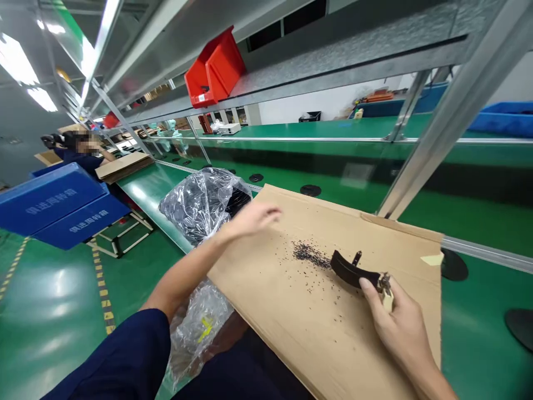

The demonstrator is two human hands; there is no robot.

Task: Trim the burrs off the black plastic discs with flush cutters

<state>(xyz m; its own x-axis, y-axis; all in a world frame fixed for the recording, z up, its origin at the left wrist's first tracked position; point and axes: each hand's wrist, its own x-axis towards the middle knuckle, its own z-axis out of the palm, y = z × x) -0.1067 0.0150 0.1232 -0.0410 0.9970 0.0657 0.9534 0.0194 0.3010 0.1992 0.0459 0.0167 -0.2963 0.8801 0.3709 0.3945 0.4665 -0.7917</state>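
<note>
My right hand grips a black curved plastic part between thumb and fingers, with a short peg standing up from its back edge. A cream-coloured piece and a small brownish clump show at the same grip; what they are I cannot make out. Just left of the part, many tiny dark pieces lie heaped and scattered on a cardboard sheet. My left hand, blurred, hovers over the cardboard's left side with fingers stretched out and nothing visible in them. Next to it sits a clear plastic bag of black parts.
A metal post rises behind the cardboard, beneath an overhead shelf with a red bin. Blue crates stand on a frame at left, near another person. Another clear bag hangs below the bench edge.
</note>
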